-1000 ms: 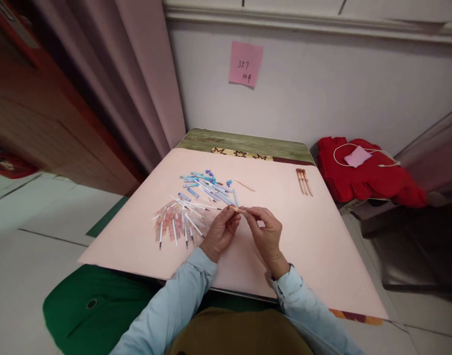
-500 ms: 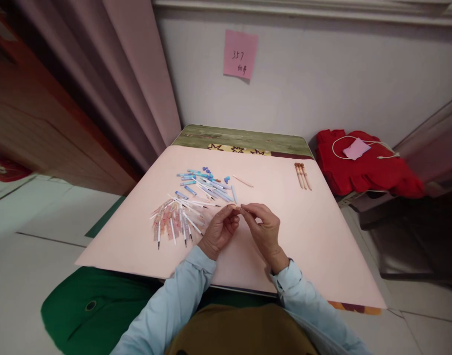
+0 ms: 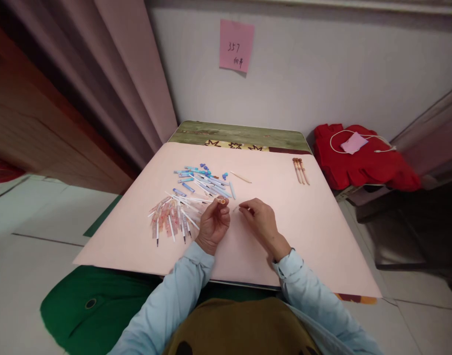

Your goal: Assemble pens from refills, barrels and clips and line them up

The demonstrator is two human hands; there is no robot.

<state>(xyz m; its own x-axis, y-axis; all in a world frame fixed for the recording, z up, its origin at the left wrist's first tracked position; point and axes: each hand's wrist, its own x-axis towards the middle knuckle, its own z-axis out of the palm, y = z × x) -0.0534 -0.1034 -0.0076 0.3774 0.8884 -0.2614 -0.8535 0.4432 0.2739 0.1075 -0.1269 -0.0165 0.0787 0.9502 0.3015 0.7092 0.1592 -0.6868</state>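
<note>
My left hand (image 3: pixel 214 224) is closed around a short tan pen barrel (image 3: pixel 221 200), whose round orange-brown end shows above the fingers. Across from it, my right hand (image 3: pixel 260 220) pinches thumb and forefinger together; a tiny pale piece (image 3: pixel 236 209) shows at their tips, too small to name. Left of my hands lie white pen refills (image 3: pixel 170 228) with dark tips, spread over pinkish clear wrappers (image 3: pixel 159 217). Just behind is a pile of blue pen parts (image 3: pixel 207 183), and a thin beige pen barrel (image 3: pixel 241 177) lies beside it.
Three finished-looking brown-topped pens (image 3: pixel 301 171) lie at the table's far right. Small dark-blue caps (image 3: pixel 203 166) sit behind the blue parts. A pale pink sheet (image 3: pixel 314 236) covers the table. Red cloth (image 3: pixel 362 165) with a white cable stands to the right.
My hands have come apart: they met at the fingertips before, and now a gap lies between them. The left hand has turned, so the barrel's round end shows.
</note>
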